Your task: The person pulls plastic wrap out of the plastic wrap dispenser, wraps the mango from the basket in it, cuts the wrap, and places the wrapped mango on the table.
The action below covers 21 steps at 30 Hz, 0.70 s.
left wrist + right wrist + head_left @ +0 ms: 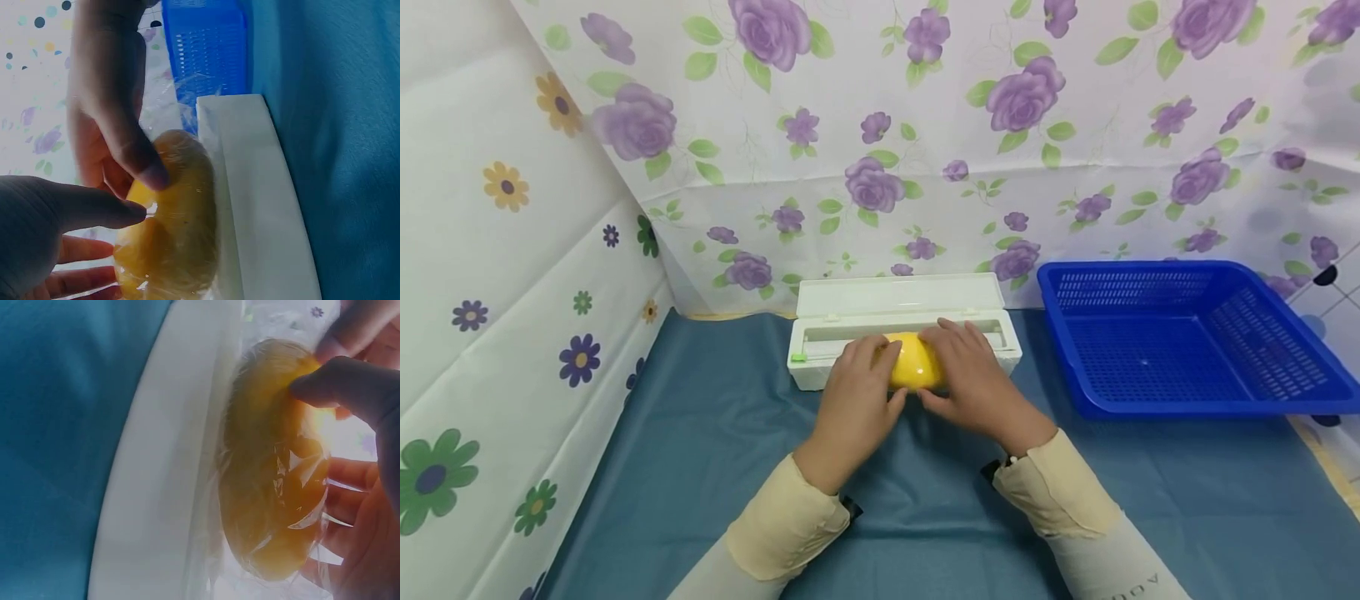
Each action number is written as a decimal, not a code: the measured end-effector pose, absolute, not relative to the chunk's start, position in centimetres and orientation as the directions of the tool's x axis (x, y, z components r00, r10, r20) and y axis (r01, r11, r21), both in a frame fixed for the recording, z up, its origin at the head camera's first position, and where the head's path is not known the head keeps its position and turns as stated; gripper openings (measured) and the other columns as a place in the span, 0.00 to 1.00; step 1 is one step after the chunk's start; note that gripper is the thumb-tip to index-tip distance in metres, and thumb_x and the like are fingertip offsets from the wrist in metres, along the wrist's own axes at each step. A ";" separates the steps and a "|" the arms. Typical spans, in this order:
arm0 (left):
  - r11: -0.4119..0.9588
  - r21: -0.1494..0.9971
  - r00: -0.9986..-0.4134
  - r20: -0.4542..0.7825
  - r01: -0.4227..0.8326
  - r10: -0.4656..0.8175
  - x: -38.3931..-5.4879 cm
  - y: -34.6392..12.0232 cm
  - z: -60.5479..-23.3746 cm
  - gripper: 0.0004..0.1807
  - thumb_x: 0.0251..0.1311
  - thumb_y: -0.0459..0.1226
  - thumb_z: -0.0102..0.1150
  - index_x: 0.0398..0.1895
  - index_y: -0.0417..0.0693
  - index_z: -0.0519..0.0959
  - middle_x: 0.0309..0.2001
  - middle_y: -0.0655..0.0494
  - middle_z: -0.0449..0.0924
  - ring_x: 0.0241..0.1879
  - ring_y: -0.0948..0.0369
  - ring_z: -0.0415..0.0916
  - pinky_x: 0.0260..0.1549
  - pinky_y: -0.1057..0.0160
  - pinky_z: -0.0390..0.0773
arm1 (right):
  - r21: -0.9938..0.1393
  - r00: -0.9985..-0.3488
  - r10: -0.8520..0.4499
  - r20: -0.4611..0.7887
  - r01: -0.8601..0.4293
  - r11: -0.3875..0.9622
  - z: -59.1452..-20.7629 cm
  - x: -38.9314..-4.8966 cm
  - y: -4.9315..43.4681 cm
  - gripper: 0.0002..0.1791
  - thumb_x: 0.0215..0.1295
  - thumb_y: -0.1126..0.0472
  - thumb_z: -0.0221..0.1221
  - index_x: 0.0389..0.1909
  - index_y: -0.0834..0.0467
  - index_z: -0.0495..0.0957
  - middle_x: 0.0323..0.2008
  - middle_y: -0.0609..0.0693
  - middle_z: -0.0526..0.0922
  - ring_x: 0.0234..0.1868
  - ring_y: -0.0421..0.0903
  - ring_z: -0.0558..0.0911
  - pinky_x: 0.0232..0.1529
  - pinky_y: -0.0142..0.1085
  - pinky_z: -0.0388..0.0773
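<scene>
A glossy yellow oval fruit (916,363), its exact kind unclear, sits between both hands over the front of a white cling film dispenser (808,379). Clear cling film (294,465) lies wrinkled around the fruit, as both wrist views show. My left hand (853,392) holds its left end, thumb on the near side and fingers on the far side. From the right, my right hand (973,379) grips the other end in the same way. The dispenser's lid (898,293) stands raised at the back, and a small green slider (799,357) sits at its left end.
To the right stands a blue perforated plastic basket (1150,408). A dark teal cloth (715,467) covers the table. Floral sheets (850,125) hang behind the dispenser and along the left side.
</scene>
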<state>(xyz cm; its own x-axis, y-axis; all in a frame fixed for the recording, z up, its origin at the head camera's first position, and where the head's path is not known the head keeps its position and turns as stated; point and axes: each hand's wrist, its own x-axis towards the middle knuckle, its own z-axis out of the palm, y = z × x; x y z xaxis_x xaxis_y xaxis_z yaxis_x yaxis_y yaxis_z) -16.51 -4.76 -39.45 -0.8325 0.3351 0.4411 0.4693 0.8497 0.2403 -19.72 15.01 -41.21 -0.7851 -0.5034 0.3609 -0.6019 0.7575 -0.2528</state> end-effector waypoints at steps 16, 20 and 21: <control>0.844 0.233 -0.840 0.396 0.483 0.371 -18.5 -6.3 -40.7 0.45 0.50 0.43 0.79 0.73 0.52 0.69 0.66 0.46 0.70 0.65 0.45 0.69 0.63 0.40 0.68 | -0.313 -0.817 -0.484 0.314 -0.571 0.759 -40.9 -20.5 16.1 0.46 0.55 0.55 0.75 0.73 0.56 0.64 0.66 0.60 0.71 0.72 0.61 0.67 0.77 0.60 0.53; 0.838 0.240 -0.839 0.389 0.491 0.380 -19.1 -6.9 -41.0 0.50 0.49 0.44 0.80 0.75 0.51 0.64 0.67 0.47 0.70 0.66 0.46 0.69 0.67 0.40 0.66 | -0.320 -0.830 -0.472 0.297 -0.552 0.770 -41.1 -20.7 16.4 0.46 0.53 0.57 0.76 0.72 0.56 0.63 0.68 0.59 0.72 0.75 0.61 0.64 0.77 0.61 0.51; 0.834 0.249 -0.839 0.390 0.492 0.379 -19.2 -7.0 -41.1 0.50 0.49 0.43 0.80 0.75 0.50 0.64 0.67 0.48 0.70 0.66 0.46 0.69 0.67 0.40 0.66 | -0.322 -0.831 -0.472 0.295 -0.551 0.770 -41.1 -20.8 16.4 0.46 0.53 0.58 0.76 0.71 0.56 0.62 0.69 0.59 0.72 0.76 0.61 0.63 0.77 0.62 0.51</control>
<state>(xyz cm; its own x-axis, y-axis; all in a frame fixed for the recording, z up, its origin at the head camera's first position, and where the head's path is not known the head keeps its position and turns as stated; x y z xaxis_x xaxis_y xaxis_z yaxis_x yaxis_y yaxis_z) -19.24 -7.03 -41.11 -0.8393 0.3792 0.3896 0.4923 0.8341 0.2487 -20.78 16.41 -41.11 -0.8308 -0.4719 0.2950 -0.5514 0.7697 -0.3217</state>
